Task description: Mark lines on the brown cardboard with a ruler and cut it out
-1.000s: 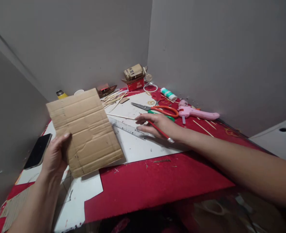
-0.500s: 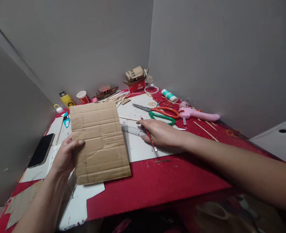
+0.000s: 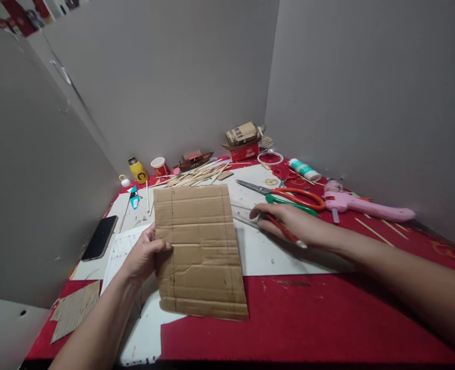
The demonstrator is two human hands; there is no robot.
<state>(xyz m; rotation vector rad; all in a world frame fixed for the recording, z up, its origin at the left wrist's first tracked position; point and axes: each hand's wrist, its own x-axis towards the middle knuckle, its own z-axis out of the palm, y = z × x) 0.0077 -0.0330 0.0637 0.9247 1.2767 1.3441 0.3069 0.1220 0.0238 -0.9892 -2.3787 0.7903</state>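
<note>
Cardboard sheet held ready for marking

Left hand (image 3: 144, 257) pinches the cardboard sheet (image 3: 200, 249) near-centre by its left edge; right hand (image 3: 289, 226), fingers curled around a red pencil (image 3: 283, 231), presses the ruler (image 3: 246, 220), which likely needs laying across the sheet.

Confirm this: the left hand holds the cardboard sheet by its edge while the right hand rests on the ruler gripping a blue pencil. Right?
Not quite. In the head view the pencil in the right hand is red, not blue. The rest stands: the left hand holds the cardboard sheet by its edge, and the right hand rests on the ruler.
</note>
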